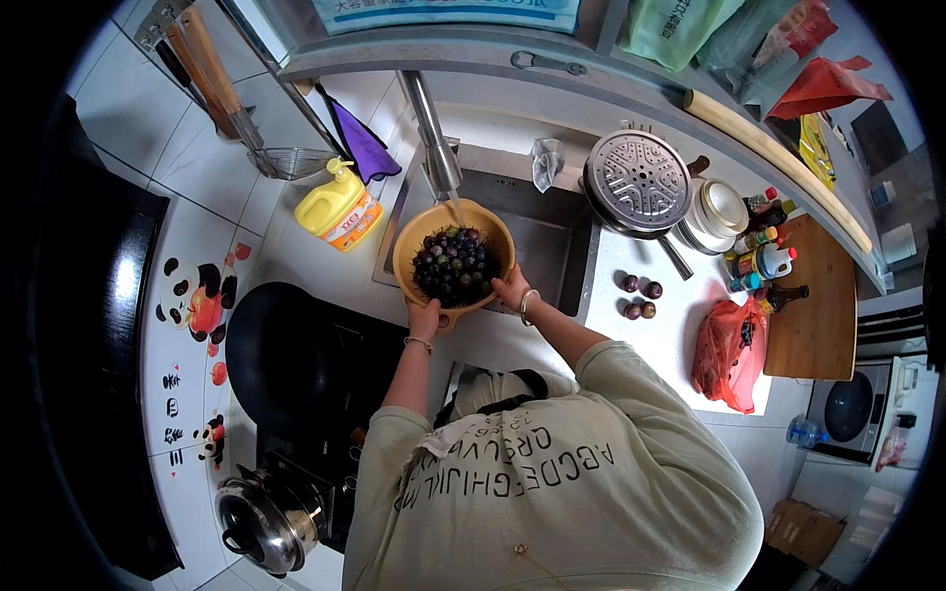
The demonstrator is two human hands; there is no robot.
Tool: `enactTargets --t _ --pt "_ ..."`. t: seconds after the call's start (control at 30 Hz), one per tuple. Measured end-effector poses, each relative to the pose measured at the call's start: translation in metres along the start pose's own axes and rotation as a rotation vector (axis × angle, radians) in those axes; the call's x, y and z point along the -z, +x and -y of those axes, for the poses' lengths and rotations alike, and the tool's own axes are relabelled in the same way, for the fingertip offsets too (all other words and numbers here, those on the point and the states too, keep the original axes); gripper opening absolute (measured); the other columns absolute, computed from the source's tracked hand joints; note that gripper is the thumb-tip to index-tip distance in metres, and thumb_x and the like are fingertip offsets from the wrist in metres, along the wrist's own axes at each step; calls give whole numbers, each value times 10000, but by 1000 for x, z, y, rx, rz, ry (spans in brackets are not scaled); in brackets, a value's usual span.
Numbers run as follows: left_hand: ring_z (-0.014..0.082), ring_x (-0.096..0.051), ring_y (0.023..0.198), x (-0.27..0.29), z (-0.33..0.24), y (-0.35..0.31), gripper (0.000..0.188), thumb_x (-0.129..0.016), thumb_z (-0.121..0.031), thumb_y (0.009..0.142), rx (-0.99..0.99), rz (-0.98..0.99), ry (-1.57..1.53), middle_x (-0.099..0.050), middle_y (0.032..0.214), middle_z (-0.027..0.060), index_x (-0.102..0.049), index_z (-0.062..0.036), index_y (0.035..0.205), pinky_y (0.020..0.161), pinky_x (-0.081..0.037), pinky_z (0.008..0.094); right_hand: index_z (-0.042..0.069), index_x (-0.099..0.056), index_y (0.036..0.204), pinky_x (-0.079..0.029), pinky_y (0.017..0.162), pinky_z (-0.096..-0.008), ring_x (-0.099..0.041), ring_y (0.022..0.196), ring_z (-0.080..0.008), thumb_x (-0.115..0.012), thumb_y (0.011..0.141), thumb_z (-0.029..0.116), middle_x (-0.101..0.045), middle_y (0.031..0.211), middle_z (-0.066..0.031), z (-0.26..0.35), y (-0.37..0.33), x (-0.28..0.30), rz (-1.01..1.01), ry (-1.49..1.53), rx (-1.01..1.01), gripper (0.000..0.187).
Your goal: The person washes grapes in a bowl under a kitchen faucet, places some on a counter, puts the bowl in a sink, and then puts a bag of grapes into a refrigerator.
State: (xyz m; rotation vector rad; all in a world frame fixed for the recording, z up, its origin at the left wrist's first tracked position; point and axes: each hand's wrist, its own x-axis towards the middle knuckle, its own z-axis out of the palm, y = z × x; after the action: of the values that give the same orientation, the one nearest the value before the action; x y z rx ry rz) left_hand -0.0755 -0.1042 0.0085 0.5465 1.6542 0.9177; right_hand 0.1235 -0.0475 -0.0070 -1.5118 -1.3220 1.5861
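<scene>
Both of my hands hold a round orange-yellow basin (407, 241) over the left part of the metal sink (540, 227). Dark purple grapes (455, 268), a few of them greenish, lie heaped in it. My left hand (425, 319) grips the near-left rim, fingers partly hidden beneath. On the right rim, my right hand (511, 290) is closed, its thumb on top. The faucet (432, 138) points down into the basin from the far side, and a thin stream of water seems to fall from it.
Left of the sink stands a yellow detergent jug (338, 207). A black wok (281, 360) sits on the stove. To the right are a steamer plate on a pan (641, 182), several round purple fruits (632, 284), a red plastic bag (724, 360) and bottles (764, 261). A shelf (473, 61) overhangs the sink.
</scene>
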Motion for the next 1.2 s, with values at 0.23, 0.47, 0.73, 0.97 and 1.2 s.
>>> enactTargets --t 0.23,0.47,0.73,0.97,1.2 --pt "237 -572 796 0 9 6 509 -480 -14 761 -49 -59 -71 -473 1012 134 -220 -47 1197 612 -514 312 65 -231 1187 -468 476 -263 -596 637 -151 -508 819 187 -571 873 -97 0 0 -1 14 27 -7 476" --pt "215 -594 713 -2 17 11 272 -488 -24 763 -115 -115 -45 -508 929 116 -411 23 1020 515 -508 307 66 -219 1216 -476 508 -276 -596 673 -156 -508 816 180 -566 903 -105 1 -1 0 12 46 3 507" --pt "259 -553 899 4 22 20 640 -487 1 749 -61 -41 -71 -451 1089 156 -141 -78 1281 676 -509 312 69 -207 1231 -492 535 -283 -599 685 -170 -505 815 172 -559 926 -106 -1 0 -3 22 90 6 522" --pt "257 -549 903 -1 7 6 602 -485 9 747 -60 -56 -61 -451 1086 156 -173 -56 1257 709 -505 314 80 -223 1219 -479 516 -277 -585 672 -154 -511 816 194 -565 881 -92 5 -2 -1 13 32 -28 508" --pt "245 -571 834 -4 -1 -2 551 -476 0 764 -103 -83 -60 -460 1047 135 -200 -58 1238 617 -537 330 86 -247 1191 -468 504 -273 -569 641 -142 -519 809 215 -566 846 -77 10 -4 1 13 16 -59 486"
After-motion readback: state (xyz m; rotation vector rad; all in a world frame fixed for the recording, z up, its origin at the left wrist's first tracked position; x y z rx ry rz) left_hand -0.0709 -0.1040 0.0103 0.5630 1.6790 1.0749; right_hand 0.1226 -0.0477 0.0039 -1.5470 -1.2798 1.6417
